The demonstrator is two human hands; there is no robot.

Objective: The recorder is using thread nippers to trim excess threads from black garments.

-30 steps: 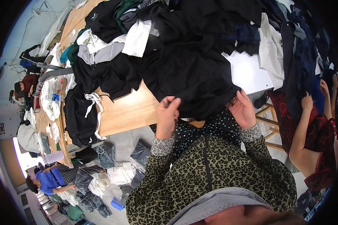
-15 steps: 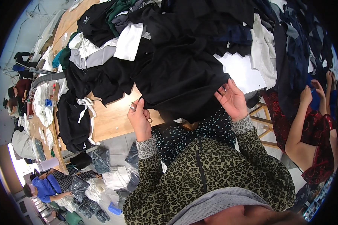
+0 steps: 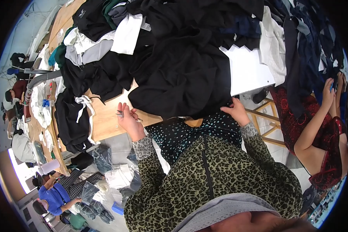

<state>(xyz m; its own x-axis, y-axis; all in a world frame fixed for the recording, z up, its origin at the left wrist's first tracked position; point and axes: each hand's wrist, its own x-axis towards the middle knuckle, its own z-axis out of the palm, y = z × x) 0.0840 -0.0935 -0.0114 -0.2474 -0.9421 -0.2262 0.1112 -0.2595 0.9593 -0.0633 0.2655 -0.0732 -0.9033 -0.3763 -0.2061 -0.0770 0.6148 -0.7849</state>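
A large black garment [image 3: 181, 77] lies spread over the near edge of the table, its folds hanging toward my lap. My right hand [image 3: 237, 113] pinches its lower right edge between thumb and fingers. My left hand [image 3: 130, 124] is raised just off the garment's left side, palm turned up and fingers partly curled. Small metal scissors [image 3: 120, 113] rest in it, pointed blades showing by the fingertips; most of the handle is hidden by the hand.
Behind the garment are heaped black, white and grey clothes [image 3: 125, 34]. A white board [image 3: 249, 71] lies at right, beside a wooden stool [image 3: 268, 116]. A co-worker's arm [image 3: 315, 120] is at far right. Bagged clothes [image 3: 102, 158] lie on the floor at left.
My left hand has moved left, away from the cloth, and turned palm up. My right hand has gone from open to pinching the garment's edge, slightly lower. The garment has been drawn nearer.
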